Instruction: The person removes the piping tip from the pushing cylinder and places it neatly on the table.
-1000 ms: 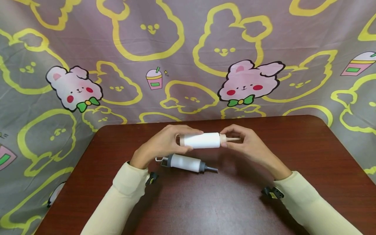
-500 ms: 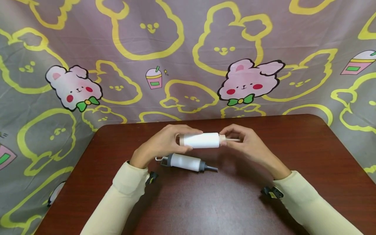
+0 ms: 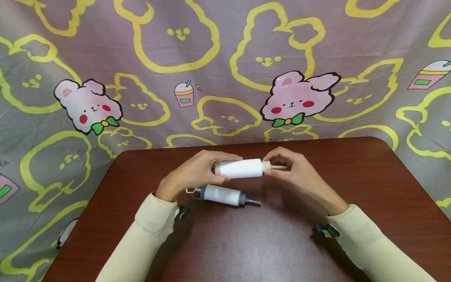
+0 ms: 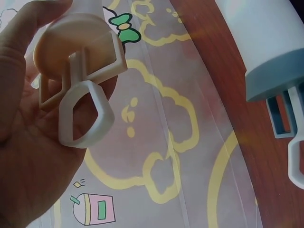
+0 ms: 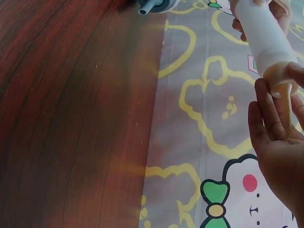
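Observation:
A white syringe-like dispenser (image 3: 243, 168) with beige ends lies level, held up over the table. My left hand (image 3: 195, 171) grips its rear between thumb and fingers. In the left wrist view its beige end cap (image 4: 59, 47) shows side finger loops and a white pull ring (image 4: 103, 107). With thumb and fingertips, my right hand (image 3: 301, 171) pinches the beige nozzle cap (image 5: 274, 73) at the other end. The thin nozzle points into that palm. Below the left hand lies a second such dispenser (image 3: 222, 195), white with blue-grey ends, its nozzle pointing right.
The dark reddish-brown wooden table (image 3: 275, 243) has rounded far corners. Right behind it hangs a grey curtain (image 3: 225, 82) with yellow outlines and rabbit faces. Small black devices sit at both wrists, at the edge of cream sleeves (image 3: 130, 239).
Almost nothing differs. The nozzle end of the held dispenser has shifted very slightly left and tipped a little upward, while both hands keep their hold. The blue-grey-ended dispenser lies still.

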Available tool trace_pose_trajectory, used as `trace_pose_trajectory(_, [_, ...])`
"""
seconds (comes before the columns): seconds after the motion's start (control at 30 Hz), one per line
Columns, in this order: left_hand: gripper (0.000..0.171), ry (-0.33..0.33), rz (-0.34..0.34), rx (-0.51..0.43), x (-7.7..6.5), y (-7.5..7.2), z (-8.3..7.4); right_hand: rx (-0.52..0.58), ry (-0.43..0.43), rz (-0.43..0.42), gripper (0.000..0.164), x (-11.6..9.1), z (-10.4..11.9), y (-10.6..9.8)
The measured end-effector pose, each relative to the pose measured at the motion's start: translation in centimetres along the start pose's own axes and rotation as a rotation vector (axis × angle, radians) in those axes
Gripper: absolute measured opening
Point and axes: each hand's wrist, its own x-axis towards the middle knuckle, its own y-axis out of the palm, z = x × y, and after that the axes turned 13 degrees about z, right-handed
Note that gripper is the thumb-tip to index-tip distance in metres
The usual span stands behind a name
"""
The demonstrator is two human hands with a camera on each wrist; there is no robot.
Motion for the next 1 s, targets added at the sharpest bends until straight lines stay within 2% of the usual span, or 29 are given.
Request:
trace_pose_trajectory(0.43, [0.055,-0.042,-0.003,-0.001,-0.1,-0.9,1.2,-0.017,-0.033,-0.010,0.029,0.0,-0.2,-0.3])
trace_pose_trajectory(0.7, [0.056,-0.088,-0.015,0.054,0.5,-2.0,3.5,-0.023,-0.029,-0.012,0.028,-0.1,-0.4,-0.4])
trace_pose_trajectory(1.0, [0.052,-0.134,-0.020,0.045,1.6,-3.1,6.9,-0.021,-0.017,0.000,0.028,-0.1,-0.5,-0.4])
